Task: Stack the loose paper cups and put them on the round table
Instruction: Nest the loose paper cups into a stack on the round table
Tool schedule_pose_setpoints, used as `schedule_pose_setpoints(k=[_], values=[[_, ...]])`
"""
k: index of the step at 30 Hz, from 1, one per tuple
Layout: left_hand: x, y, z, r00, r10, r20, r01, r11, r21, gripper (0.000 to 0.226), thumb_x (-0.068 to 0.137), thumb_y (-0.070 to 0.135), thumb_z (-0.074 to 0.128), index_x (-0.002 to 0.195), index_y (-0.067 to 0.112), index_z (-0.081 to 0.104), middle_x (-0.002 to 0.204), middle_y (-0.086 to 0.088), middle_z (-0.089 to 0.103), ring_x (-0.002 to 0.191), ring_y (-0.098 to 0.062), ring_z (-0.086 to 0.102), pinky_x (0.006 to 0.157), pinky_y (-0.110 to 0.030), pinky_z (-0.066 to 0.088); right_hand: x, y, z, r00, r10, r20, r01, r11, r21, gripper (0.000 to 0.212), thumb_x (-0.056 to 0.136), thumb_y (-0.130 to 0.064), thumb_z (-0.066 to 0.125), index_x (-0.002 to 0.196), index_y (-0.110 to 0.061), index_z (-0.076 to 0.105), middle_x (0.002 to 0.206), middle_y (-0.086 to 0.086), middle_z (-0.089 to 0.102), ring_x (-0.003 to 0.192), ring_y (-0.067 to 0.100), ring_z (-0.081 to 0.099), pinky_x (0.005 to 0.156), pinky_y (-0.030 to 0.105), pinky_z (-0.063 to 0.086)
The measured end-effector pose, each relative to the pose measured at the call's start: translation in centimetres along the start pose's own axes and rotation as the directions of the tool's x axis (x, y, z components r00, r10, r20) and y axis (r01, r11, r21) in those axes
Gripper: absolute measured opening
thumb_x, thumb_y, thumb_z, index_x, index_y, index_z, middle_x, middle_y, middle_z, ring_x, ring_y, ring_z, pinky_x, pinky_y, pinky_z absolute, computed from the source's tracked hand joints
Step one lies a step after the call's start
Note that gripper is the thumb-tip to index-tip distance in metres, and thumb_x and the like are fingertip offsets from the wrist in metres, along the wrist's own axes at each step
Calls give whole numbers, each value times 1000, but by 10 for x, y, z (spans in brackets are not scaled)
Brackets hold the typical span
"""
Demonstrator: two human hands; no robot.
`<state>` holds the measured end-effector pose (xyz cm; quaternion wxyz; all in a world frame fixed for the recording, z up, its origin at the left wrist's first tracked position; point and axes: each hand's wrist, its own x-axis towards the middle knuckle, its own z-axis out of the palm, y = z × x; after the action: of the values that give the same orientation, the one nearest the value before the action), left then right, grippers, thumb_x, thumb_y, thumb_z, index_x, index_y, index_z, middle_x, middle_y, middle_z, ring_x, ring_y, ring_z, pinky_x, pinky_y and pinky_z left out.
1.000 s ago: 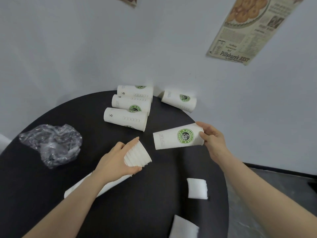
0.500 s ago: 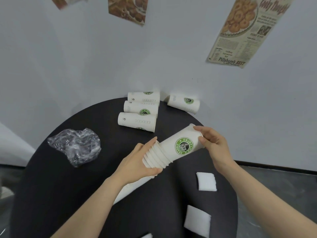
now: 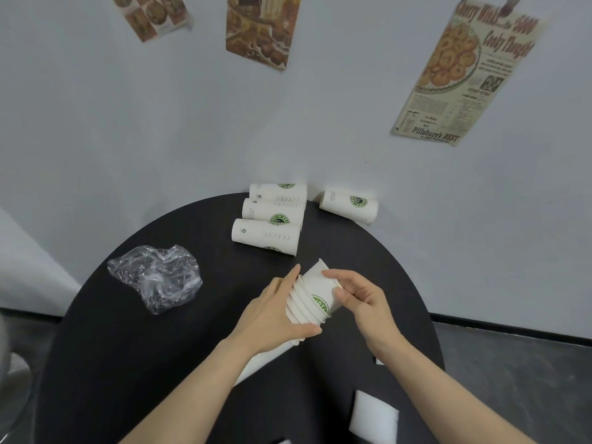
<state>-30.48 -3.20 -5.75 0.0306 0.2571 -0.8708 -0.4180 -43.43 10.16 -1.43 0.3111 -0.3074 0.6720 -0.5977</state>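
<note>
Gripping the tilted stack of nested white paper cups [image 3: 296,310] near its rims, the left hand [image 3: 272,315] wraps fingers and thumb around it above the round black table [image 3: 128,363]. The right hand [image 3: 360,301] pinches the topmost white cup with the green logo [image 3: 317,288], seated on the stack's upper end. Four loose white paper cups lie on their sides at the table's far edge — three side by side [image 3: 272,216], one apart [image 3: 349,205] by the wall. A crumpled clear plastic bag [image 3: 157,277] sits left; a white foam piece [image 3: 373,415] lies near the right forearm.
</note>
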Motion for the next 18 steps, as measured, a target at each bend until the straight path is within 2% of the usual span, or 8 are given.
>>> schedule_pose_setpoints(k=[5,9,11,13,18], values=[[5,1,2,998,4,-58,-3,1000,20,106,63,68,69,148,38,13,143,19,33,124,-5,43,92,-29,43,2,-2,3,1000,12,19,-12,1000,-8,33,94,6,48,106,-17,69,95,2,73,90,14,64,80,28,50],[7,3,0,994,32,-104,-34,999,-16,100,62,68,69,145,41,19,137,25,36,118,0,46,90,-28,46,0,1,8,995,16,97,-13,999,-35,37,95,6,47,109,-20,69,93,17,69,90,20,63,82,29,50],[9,4,0,993,39,-111,-44,998,-41,98,61,70,68,143,43,21,133,27,38,114,1,48,88,-28,48,0,3,12,993,19,120,-16,999,-28,37,95,6,47,110,-20,68,96,18,70,94,24,64,85,31,50],[11,4,-1,993,43,-106,-49,998,-49,99,61,72,66,143,44,19,133,27,37,114,1,49,86,-27,48,2,3,15,992,24,126,-22,1000,-18,37,95,6,46,111,-19,68,97,14,71,94,20,65,84,29,50],[21,8,-8,996,54,-68,-56,998,-33,108,57,77,64,140,57,-2,136,30,33,111,5,46,76,-20,40,14,3,17,989,41,143,-45,999,23,35,95,6,46,113,-17,66,100,7,73,93,14,68,77,22,52]])
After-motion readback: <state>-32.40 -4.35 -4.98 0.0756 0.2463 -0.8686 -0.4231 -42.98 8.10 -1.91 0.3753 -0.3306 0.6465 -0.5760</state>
